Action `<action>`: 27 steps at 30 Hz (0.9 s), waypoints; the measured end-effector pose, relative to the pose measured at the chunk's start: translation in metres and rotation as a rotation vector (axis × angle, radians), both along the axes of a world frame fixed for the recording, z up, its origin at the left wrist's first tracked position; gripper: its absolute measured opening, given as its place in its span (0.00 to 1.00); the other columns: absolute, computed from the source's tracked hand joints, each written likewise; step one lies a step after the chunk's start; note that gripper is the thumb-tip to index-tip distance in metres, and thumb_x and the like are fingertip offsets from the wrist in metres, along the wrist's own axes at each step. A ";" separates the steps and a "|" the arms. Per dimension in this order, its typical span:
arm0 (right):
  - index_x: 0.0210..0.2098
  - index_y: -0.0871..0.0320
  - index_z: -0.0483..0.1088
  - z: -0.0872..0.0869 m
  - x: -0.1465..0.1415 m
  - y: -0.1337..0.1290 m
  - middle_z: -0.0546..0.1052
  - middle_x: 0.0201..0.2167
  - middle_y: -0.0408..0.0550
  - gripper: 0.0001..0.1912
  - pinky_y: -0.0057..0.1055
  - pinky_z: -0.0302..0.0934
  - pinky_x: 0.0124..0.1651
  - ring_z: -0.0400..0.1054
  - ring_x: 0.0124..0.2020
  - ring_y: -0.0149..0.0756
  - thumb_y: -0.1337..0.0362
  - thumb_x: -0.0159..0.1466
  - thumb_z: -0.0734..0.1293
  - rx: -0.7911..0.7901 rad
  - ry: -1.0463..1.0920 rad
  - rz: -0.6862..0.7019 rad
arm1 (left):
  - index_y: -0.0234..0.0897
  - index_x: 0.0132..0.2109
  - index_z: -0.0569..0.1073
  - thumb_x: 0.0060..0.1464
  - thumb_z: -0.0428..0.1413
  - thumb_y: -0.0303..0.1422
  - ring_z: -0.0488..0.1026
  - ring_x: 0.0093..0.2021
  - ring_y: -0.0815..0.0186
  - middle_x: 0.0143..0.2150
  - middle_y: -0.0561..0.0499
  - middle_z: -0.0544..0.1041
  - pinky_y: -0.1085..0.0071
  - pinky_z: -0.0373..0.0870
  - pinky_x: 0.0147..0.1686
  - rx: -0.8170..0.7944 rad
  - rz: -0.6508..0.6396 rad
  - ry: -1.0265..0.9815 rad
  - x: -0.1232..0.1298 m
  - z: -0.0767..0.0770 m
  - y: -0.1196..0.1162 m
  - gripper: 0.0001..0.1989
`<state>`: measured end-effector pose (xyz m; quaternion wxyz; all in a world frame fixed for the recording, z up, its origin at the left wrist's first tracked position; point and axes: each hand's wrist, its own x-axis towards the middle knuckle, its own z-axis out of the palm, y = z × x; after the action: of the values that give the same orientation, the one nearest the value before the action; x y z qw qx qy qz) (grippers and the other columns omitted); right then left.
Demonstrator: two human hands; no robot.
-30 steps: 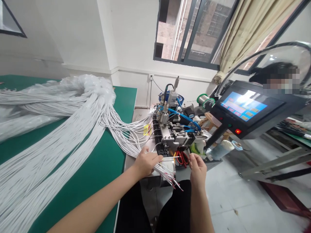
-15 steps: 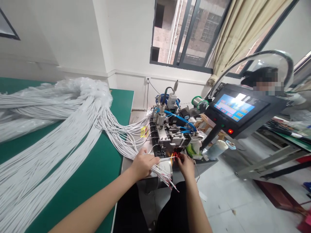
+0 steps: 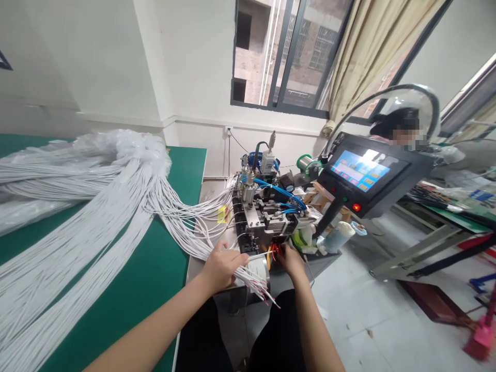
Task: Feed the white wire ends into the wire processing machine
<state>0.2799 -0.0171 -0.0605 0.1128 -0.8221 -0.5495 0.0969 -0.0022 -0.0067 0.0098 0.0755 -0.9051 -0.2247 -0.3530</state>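
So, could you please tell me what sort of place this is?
Probably a cable workshop: bundled white cables lie across a green table, beside a machine with a lit control screen.

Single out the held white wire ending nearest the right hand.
The topmost wire, running nearly level from the left hand toward the right hand; the other held wires slope downward, ends fanned below.

Both forearms (image 3: 160, 318) angle inward, hands (image 3: 221, 266) (image 3: 290, 261) curled and apart.
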 end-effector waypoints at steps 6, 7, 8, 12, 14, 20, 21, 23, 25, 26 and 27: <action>0.45 0.60 0.68 0.004 0.001 -0.003 0.77 0.39 0.57 0.14 0.29 0.54 0.35 0.70 0.42 0.43 0.59 0.64 0.61 0.018 -0.008 -0.004 | 0.38 0.41 0.72 0.60 0.47 0.29 0.70 0.27 0.69 0.26 0.54 0.76 0.64 0.54 0.40 -0.012 -0.017 0.001 -0.001 0.000 -0.001 0.09; 0.45 0.60 0.68 0.005 0.001 -0.003 0.77 0.40 0.57 0.13 0.29 0.53 0.35 0.70 0.42 0.44 0.59 0.64 0.61 0.030 -0.010 -0.004 | 0.38 0.41 0.72 0.60 0.47 0.29 0.71 0.27 0.69 0.26 0.54 0.76 0.64 0.54 0.41 -0.012 -0.021 -0.002 -0.001 0.000 0.000 0.09; 0.44 0.60 0.68 0.005 0.001 -0.004 0.77 0.40 0.57 0.13 0.29 0.53 0.35 0.70 0.42 0.44 0.59 0.64 0.61 0.043 -0.011 -0.005 | 0.38 0.41 0.72 0.60 0.47 0.29 0.71 0.27 0.69 0.27 0.54 0.76 0.64 0.54 0.41 -0.013 -0.025 -0.004 0.000 -0.001 0.000 0.09; 0.43 0.58 0.67 0.006 -0.001 -0.009 0.77 0.40 0.55 0.11 0.29 0.53 0.34 0.70 0.41 0.43 0.60 0.64 0.61 0.095 -0.001 -0.018 | 0.38 0.41 0.72 0.60 0.47 0.29 0.70 0.26 0.70 0.26 0.54 0.76 0.64 0.54 0.41 -0.016 -0.028 -0.002 0.000 -0.003 0.001 0.09; 0.41 0.57 0.67 0.007 -0.002 -0.012 0.77 0.38 0.53 0.09 0.28 0.53 0.33 0.70 0.39 0.41 0.61 0.62 0.62 0.119 0.018 -0.015 | 0.38 0.41 0.72 0.61 0.47 0.29 0.70 0.26 0.70 0.26 0.54 0.76 0.64 0.55 0.41 -0.019 -0.023 0.007 0.000 -0.002 0.001 0.09; 0.33 0.56 0.68 0.017 -0.001 -0.023 0.76 0.30 0.45 0.04 0.26 0.53 0.31 0.69 0.32 0.36 0.65 0.58 0.62 0.180 0.131 0.031 | 0.38 0.41 0.71 0.61 0.46 0.29 0.69 0.26 0.69 0.26 0.53 0.76 0.64 0.55 0.40 -0.002 -0.028 0.011 -0.001 0.002 0.000 0.09; 0.31 0.56 0.67 0.019 0.000 -0.026 0.76 0.29 0.44 0.04 0.26 0.54 0.31 0.69 0.31 0.36 0.65 0.58 0.62 0.186 0.154 0.051 | 0.38 0.41 0.71 0.61 0.46 0.29 0.69 0.26 0.69 0.26 0.53 0.76 0.65 0.55 0.40 0.000 -0.029 0.010 -0.001 0.002 -0.001 0.09; 0.29 0.56 0.67 0.022 0.004 -0.036 0.75 0.27 0.43 0.03 0.26 0.55 0.31 0.69 0.30 0.35 0.64 0.57 0.62 0.193 0.196 0.093 | 0.39 0.41 0.71 0.61 0.46 0.29 0.69 0.26 0.69 0.26 0.53 0.75 0.65 0.55 0.40 0.000 -0.031 0.007 -0.001 0.003 -0.001 0.09; 0.29 0.56 0.67 0.023 0.010 -0.049 0.76 0.27 0.43 0.04 0.27 0.57 0.32 0.69 0.30 0.36 0.63 0.56 0.62 0.198 0.227 0.122 | 0.39 0.41 0.71 0.61 0.47 0.30 0.69 0.26 0.69 0.26 0.54 0.75 0.64 0.54 0.41 -0.006 -0.029 0.004 0.000 0.002 -0.001 0.09; 0.30 0.56 0.67 0.024 0.014 -0.057 0.76 0.28 0.43 0.05 0.27 0.57 0.32 0.70 0.30 0.36 0.62 0.56 0.62 0.205 0.239 0.122 | 0.39 0.41 0.72 0.60 0.47 0.29 0.69 0.26 0.69 0.26 0.54 0.75 0.64 0.54 0.41 -0.011 -0.026 0.004 0.000 0.001 0.000 0.09; 0.31 0.56 0.67 0.025 0.018 -0.064 0.77 0.29 0.44 0.06 0.28 0.58 0.32 0.70 0.30 0.37 0.61 0.57 0.62 0.218 0.249 0.110 | 0.39 0.41 0.72 0.60 0.47 0.29 0.70 0.26 0.69 0.26 0.54 0.75 0.64 0.54 0.41 -0.017 -0.023 0.003 0.000 0.001 0.000 0.08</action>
<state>0.2981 -0.0809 -0.0358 0.2631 -0.7552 -0.5829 0.1440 -0.0026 -0.0071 0.0104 0.0640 -0.9088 -0.2170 -0.3505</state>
